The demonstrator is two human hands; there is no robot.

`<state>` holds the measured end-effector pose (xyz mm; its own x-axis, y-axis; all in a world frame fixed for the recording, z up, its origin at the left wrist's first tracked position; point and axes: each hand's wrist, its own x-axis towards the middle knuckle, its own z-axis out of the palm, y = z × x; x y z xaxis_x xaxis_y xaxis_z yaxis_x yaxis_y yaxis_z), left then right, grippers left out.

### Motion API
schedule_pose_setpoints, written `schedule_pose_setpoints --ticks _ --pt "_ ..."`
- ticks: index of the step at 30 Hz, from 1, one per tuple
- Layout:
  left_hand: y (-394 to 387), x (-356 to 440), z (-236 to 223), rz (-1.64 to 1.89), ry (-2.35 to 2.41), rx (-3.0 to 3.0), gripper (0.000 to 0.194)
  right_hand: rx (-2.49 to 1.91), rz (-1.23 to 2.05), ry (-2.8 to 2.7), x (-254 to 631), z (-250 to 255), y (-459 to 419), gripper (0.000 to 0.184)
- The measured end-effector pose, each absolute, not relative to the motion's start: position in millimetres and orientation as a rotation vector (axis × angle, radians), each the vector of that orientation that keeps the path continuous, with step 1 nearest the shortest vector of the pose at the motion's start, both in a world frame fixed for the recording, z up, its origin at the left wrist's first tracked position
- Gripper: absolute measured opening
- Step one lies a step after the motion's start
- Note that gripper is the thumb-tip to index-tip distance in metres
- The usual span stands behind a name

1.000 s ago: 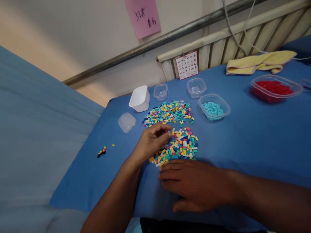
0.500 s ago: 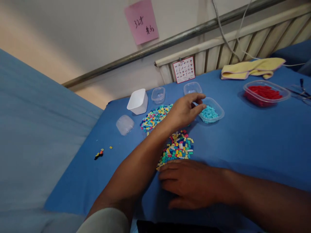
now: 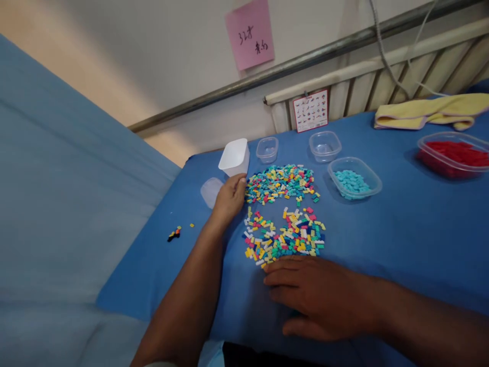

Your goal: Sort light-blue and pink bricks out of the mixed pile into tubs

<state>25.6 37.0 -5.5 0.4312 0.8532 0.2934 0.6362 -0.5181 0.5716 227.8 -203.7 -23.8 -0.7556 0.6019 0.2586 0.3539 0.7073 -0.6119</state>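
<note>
My left hand (image 3: 230,196) rests at the left edge of the far pile of small mixed-colour building bricks (image 3: 280,183), with its fingers stretched forward and nothing visible in it. Its fingertips are just in front of a white tub (image 3: 234,159). My right hand (image 3: 313,290) lies palm down, fingers extended and thumb apart, at the front edge of the nearer spread of mixed bricks (image 3: 286,237). Whatever is beneath that palm is hidden. A clear container with turquoise bricks (image 3: 352,182) stands right of the far pile.
Two clear tubs (image 3: 267,149) (image 3: 324,145) stand behind the far pile. A clear lid-like piece (image 3: 211,192) lies left of it. Farther left is a small black-and-coloured brick piece (image 3: 174,234). A container of red pieces (image 3: 456,157) and a yellow cloth (image 3: 431,112) are at right.
My left hand has moved left, from over the turquoise container to the far pile's left edge. My right hand stays at the near bricks. The whole view has shifted.
</note>
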Motion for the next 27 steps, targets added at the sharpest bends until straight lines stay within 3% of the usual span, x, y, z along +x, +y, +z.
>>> schedule_pose_setpoints --ticks 6,15,23,27 --pt "38 30 -34 0.294 1.397 2.430 0.078 -0.750 0.815 -2.417 226 -27 -205 0.055" --pt "12 84 -22 0.061 1.284 2.573 0.091 -0.759 0.860 -2.430 226 -26 -205 0.055" --pt "25 125 -13 0.103 1.156 2.722 0.081 -0.759 0.846 -2.465 227 -21 -202 0.056" --pt "34 135 -12 -0.039 0.968 2.815 0.076 -0.755 0.827 -2.467 226 -19 -201 0.054"
